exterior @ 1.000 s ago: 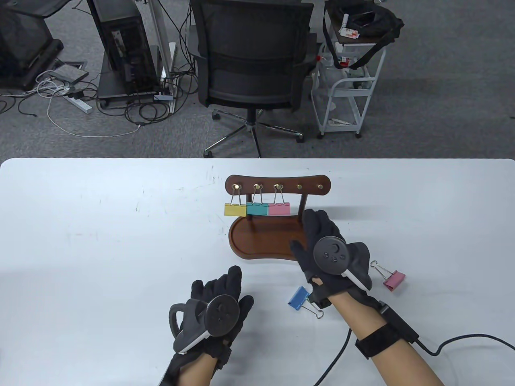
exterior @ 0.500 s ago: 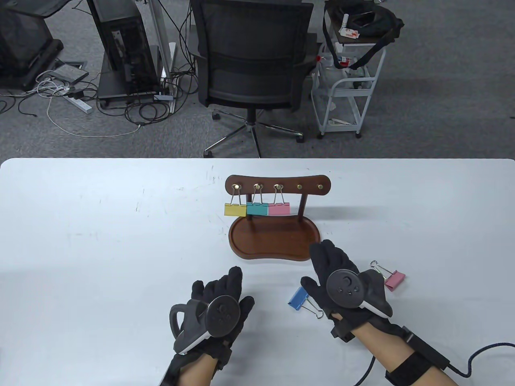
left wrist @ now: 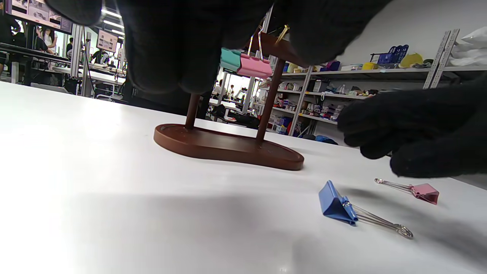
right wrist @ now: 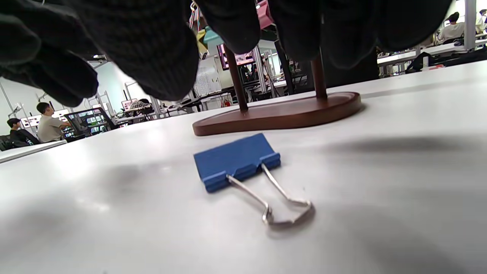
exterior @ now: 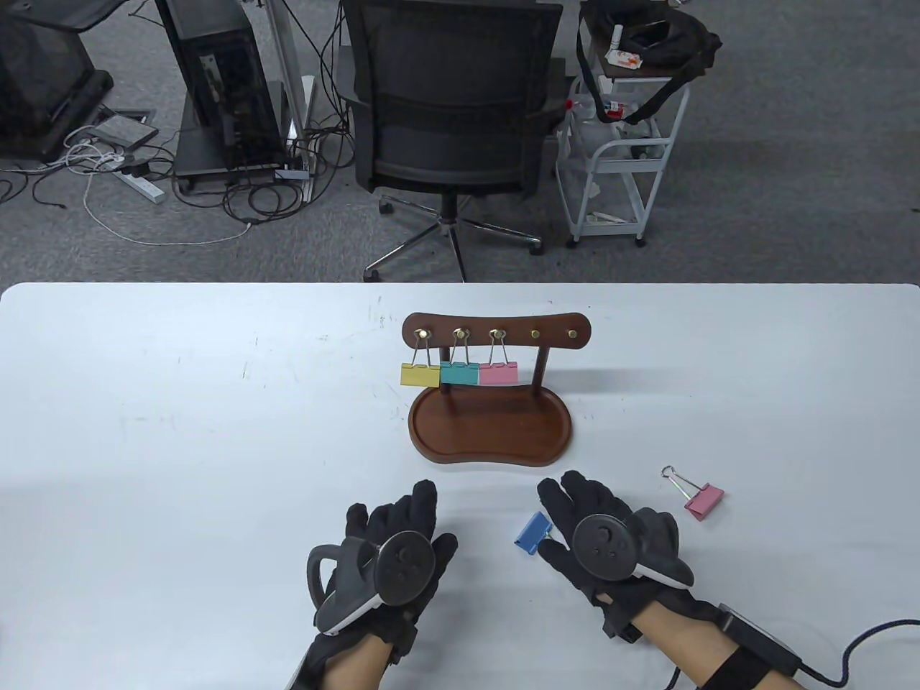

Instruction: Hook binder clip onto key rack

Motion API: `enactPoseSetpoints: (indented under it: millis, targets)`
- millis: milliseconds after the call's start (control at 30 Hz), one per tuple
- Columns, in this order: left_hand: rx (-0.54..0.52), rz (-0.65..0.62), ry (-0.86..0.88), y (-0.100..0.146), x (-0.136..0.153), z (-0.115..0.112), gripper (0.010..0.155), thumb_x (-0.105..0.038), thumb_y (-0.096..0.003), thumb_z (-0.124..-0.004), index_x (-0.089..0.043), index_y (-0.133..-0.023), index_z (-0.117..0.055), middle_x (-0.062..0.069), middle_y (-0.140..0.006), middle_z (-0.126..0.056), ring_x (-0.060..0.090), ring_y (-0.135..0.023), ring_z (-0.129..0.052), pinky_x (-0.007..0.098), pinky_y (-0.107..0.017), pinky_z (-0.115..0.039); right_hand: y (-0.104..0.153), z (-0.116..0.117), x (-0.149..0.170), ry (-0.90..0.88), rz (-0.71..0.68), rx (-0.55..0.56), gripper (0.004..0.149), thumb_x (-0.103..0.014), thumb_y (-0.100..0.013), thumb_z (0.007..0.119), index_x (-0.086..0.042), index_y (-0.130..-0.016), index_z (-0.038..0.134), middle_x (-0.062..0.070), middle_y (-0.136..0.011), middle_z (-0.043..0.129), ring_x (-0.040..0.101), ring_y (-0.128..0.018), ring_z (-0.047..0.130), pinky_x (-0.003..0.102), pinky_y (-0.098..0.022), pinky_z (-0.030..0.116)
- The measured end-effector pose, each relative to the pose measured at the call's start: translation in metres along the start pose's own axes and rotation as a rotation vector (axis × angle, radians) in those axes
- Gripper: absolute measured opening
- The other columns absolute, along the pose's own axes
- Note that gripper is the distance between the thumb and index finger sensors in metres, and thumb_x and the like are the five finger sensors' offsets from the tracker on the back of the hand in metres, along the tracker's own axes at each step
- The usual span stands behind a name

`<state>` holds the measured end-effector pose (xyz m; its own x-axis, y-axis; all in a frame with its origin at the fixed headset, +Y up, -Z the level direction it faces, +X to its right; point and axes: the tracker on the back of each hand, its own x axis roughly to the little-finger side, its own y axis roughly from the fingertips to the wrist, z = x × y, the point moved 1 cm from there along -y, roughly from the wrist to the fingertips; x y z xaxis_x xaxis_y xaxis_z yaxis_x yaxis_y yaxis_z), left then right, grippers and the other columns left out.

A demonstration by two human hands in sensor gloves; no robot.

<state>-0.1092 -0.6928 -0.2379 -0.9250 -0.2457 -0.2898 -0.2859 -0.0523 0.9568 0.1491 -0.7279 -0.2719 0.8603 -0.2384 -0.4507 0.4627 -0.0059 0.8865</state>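
White worktop (exterior: pixel 180 431) is carrying the key rack (exterior: pixel 496 388); blue binder clip (exterior: pixel 533 532) is lying flat under the right hand (exterior: pixel 611 546), fingers (right wrist: pixel 159 57) spread, gripping nothing. Left hand (exterior: pixel 392 560) is resting empty, fingers apart.
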Motion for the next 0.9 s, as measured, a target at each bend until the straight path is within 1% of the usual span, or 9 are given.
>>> enactPoseSetpoints:
  millis: [167,267,467,667,900]
  targets:
    - [0.005,-0.011,0.007,-0.002,-0.003,-0.001,0.077,-0.045,-0.0574,-0.078,-0.001,-0.116,-0.055,0.026,-0.105,-0.082,0.053,-0.091,-0.085,0.080,-0.070,-0.049,-0.002,0.010,-0.006,0.038,-0.021,-0.054,0.080,-0.043,-0.052,0.086,-0.007,-0.115,0.053,0.037,-0.111,0.056,0.065,-0.092,0.063,0.073,-0.061,0.058]
    - [-0.001,-0.013,0.004,-0.001,-0.003,0.000,0.077,-0.045,-0.0574,-0.078,-0.001,-0.116,-0.055,0.026,-0.105,-0.082,0.053,-0.091,-0.085,0.080,-0.070,-0.049,-0.004,0.017,-0.009,0.055,-0.013,-0.068,0.080,-0.044,-0.051,0.086,-0.008,-0.115,0.055,0.037,-0.111,0.058,0.064,-0.091,0.063,0.073,-0.061,0.058]
    - [0.000,-0.004,0.010,0.000,-0.002,0.000,0.077,-0.045,-0.0572,-0.078,-0.001,-0.116,-0.056,0.026,-0.105,-0.082,0.053,-0.091,-0.086,0.080,-0.070,-0.049,-0.010,0.028,-0.010,0.095,0.027,-0.050,0.079,-0.045,-0.050,0.087,-0.006,-0.113,0.060,0.036,-0.106,0.066,0.064,-0.086,0.071,0.072,-0.059,0.062]
    - [-0.002,-0.005,0.009,-0.001,-0.002,0.000,0.077,-0.045,-0.0574,-0.078,-0.001,-0.116,-0.055,0.026,-0.105,-0.082,0.053,-0.091,-0.086,0.080,-0.070,-0.049,-0.013,0.033,-0.010,0.135,0.056,-0.044,0.079,-0.047,-0.049,0.088,-0.004,-0.111,0.063,0.035,-0.104,0.069,0.062,-0.084,0.073,0.071,-0.058,0.063]
    - [-0.007,0.001,0.015,0.000,0.000,0.001,0.077,-0.045,-0.0573,-0.078,-0.001,-0.116,-0.056,0.026,-0.105,-0.082,0.053,-0.090,-0.086,0.080,-0.070,-0.049,-0.016,0.038,-0.012,0.171,0.068,-0.051,0.079,-0.045,-0.049,0.088,-0.001,-0.109,0.063,0.033,-0.102,0.072,0.060,-0.082,0.075,0.070,-0.058,0.064]
